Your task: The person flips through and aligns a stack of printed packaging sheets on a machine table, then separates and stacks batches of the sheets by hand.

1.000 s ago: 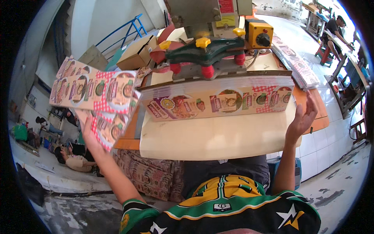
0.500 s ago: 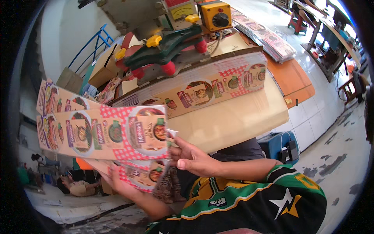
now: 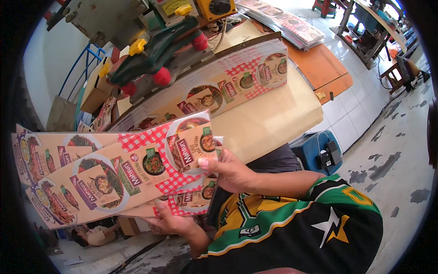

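Note:
Long printed food-picture strips [image 3: 141, 166], glossy with red checks, fan out in front of me. My right hand [image 3: 235, 172] grips the right end of the top strip, thumb on its face and fingers behind. My left hand [image 3: 172, 223] holds the lower strips [image 3: 194, 201] from below, its thumb over their edge; its other fingers are partly hidden. Another strip [image 3: 27, 153] pokes out at the far left. Beyond them, a thick pile of matching strips [image 3: 219, 93] stands on edge against the machine, partly covered by the held ones.
A dark green clamp [image 3: 159, 52] with yellow knobs and red feet sits over the pile. A cream padded surface [image 3: 269, 116] lies before it. More strips are stacked on the orange table [image 3: 319, 68]. A blue box [image 3: 315, 150] stands on the floor at right. Cartons [image 3: 98, 86] are at left.
The top strip has tilted, its right end up and its left end down. My right thumb has come onto its face. The view has shifted, so the machine sits further left.

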`<action>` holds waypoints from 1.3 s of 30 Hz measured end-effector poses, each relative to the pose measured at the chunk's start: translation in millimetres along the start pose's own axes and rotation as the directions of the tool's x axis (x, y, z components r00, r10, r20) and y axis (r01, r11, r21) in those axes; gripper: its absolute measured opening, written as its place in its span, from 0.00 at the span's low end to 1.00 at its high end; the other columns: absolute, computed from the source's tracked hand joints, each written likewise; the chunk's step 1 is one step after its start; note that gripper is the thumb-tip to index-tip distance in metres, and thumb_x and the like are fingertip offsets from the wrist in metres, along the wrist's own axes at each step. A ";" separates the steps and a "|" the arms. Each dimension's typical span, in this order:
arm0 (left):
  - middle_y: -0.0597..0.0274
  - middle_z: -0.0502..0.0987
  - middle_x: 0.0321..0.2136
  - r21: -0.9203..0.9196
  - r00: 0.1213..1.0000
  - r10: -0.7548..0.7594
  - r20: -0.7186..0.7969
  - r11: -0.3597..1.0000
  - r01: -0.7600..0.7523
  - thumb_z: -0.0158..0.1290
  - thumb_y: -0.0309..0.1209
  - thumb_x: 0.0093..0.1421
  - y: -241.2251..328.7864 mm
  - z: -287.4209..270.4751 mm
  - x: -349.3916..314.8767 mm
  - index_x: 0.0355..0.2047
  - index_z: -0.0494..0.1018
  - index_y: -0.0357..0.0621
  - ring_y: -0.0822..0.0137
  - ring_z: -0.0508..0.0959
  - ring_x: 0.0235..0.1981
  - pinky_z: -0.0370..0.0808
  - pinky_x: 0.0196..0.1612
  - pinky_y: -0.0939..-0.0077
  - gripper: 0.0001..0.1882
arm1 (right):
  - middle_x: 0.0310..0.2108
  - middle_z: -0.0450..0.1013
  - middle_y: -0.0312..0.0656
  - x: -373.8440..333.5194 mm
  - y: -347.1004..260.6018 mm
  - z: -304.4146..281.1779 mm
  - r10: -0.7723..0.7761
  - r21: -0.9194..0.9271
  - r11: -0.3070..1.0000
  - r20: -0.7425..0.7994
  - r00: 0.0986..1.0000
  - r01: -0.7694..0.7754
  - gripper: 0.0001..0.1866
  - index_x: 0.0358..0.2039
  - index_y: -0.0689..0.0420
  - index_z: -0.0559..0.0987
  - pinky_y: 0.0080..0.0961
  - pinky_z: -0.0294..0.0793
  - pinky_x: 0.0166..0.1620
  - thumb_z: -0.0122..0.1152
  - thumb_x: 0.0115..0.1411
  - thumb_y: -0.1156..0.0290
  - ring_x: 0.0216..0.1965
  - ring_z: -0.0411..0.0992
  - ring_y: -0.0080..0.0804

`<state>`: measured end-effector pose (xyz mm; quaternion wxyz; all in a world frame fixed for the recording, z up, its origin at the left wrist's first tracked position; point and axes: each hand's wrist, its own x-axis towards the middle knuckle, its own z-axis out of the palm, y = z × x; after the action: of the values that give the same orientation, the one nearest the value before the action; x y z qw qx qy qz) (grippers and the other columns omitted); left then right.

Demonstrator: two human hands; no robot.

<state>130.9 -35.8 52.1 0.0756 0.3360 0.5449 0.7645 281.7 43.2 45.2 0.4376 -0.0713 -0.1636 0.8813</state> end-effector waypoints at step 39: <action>0.55 0.78 0.21 -0.232 0.834 0.179 0.523 0.971 -0.063 0.51 0.27 0.63 -27.2 -8.2 4.3 0.38 0.75 0.32 0.69 0.75 0.17 0.72 0.20 0.80 0.09 | 0.49 0.71 0.39 -60.2 -268.6 -129.4 -0.561 -0.852 0.219 0.289 0.776 0.476 0.33 0.54 0.61 0.70 0.28 0.70 0.50 0.76 0.51 0.66 0.48 0.70 0.28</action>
<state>115.9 -29.4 28.5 0.2115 0.5618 0.3973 0.6942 554.0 175.9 17.1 0.6031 -0.2680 -0.5998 0.4523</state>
